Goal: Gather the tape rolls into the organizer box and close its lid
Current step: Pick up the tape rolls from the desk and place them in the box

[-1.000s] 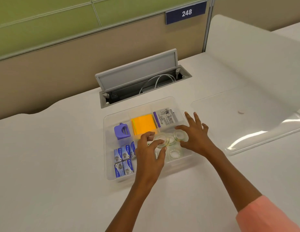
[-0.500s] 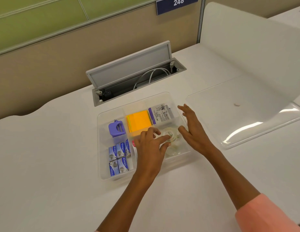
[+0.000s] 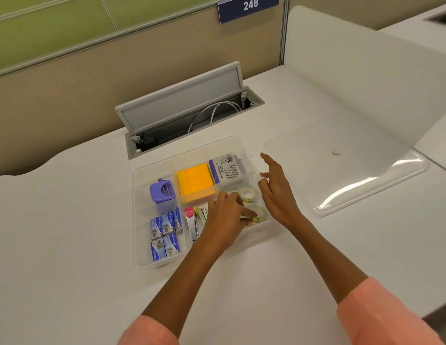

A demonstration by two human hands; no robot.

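On the white desk (image 3: 67, 220) sits the clear organizer box (image 3: 139, 220), split into compartments so each kind of supply stays with its own. At its left are a purple sharpener (image 3: 162, 192) and blue staple boxes (image 3: 164, 235); next come orange sticky notes (image 3: 195, 181) and a stapler (image 3: 192, 221) in the narrow middle slot.

The left hand (image 3: 224, 217) reaches into the right front compartment, fingers curled narrow with the tips pinching the near tape roll (image 3: 258, 212), probably to seat it flat against the wall. A second tape roll (image 3: 248, 192) lies flat just behind it in the same compartment; both rolls are already inside, and I see none left on the desk.

The right hand (image 3: 276, 192) hovers at the box's right wall, fingers spread loosely and holding nothing; whether it touches the rim I cannot tell. It looks placed to steady the box.

Further right, the clear lid (image 3: 353, 170) lies flat on the desk, apart from the box, so closing is not yet done.
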